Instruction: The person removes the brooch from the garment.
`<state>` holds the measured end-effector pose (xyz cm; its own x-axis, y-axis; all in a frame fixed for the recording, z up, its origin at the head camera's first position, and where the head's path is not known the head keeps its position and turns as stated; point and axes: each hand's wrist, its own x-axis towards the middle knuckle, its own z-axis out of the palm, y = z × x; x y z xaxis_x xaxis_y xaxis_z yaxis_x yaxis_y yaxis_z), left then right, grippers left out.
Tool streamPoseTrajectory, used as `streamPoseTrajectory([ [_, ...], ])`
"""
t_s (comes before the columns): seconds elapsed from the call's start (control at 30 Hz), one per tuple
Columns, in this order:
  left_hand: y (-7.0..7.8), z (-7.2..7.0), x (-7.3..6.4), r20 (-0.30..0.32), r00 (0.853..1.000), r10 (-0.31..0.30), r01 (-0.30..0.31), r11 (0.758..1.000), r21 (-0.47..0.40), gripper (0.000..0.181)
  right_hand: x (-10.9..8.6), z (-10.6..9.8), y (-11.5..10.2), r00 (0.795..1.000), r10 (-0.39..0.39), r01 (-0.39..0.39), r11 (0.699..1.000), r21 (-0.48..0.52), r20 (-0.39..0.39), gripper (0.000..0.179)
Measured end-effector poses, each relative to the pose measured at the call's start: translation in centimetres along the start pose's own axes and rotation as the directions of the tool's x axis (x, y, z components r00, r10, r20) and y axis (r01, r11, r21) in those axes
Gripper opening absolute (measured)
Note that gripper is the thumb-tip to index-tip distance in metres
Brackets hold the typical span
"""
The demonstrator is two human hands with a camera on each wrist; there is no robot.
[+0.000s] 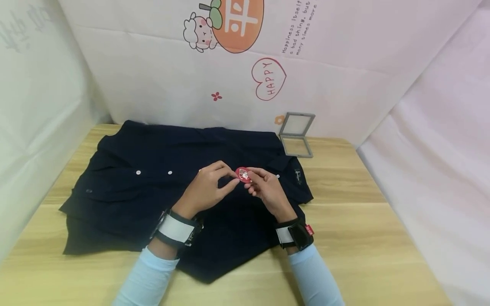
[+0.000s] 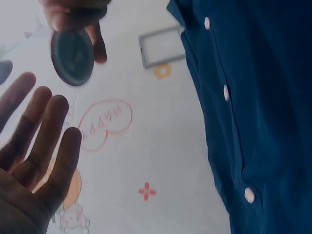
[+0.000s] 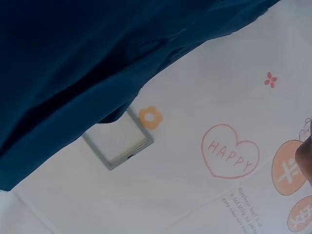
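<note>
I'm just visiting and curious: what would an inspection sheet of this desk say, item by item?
Surface: light wooden table, bare at the front and right.
Job's things: small round red badge with a picture on its face; dark navy button-up shirt spread flat under the hands.
Clutter: open grey square case at the back, beside the shirt.
Hands: right hand pinches the badge; left hand touches its edge with its fingertips, fingers fairly straight in the left wrist view.
Cables: nothing seen.
Surroundings: white printed backdrop with a "HAPPY" heart, a sheep and a small flower; plain white sheets at both sides.
</note>
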<state>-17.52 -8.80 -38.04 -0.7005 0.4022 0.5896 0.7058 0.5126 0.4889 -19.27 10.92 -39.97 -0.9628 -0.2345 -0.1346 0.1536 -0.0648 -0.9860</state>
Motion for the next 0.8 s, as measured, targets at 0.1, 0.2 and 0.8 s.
streamPoseTrajectory([
  [0.1, 0.2, 0.9, 0.0, 0.018, 0.999, -0.03, 0.031, 0.998, -0.055, 0.016, 0.3, -0.6, 0.1, 0.999, -0.016, 0.015, 0.999, -0.042, -0.031, 0.038],
  [0.2, 0.5, 2.0, 0.2, 0.035, 0.997, -0.065, 0.068, 0.992, -0.11, 0.016, 0.5, -1.5, 0.0, 0.998, -0.023, 0.019, 0.998, -0.054, -0.064, 0.039],
  [0.8, 1.5, 11.8, 2.9, 0.297, 0.876, -0.38, 0.463, 0.835, -0.296, 0.017, 2.3, -11.5, -0.3, 0.984, 0.033, -0.045, 0.997, -0.061, -0.174, 0.046],
])
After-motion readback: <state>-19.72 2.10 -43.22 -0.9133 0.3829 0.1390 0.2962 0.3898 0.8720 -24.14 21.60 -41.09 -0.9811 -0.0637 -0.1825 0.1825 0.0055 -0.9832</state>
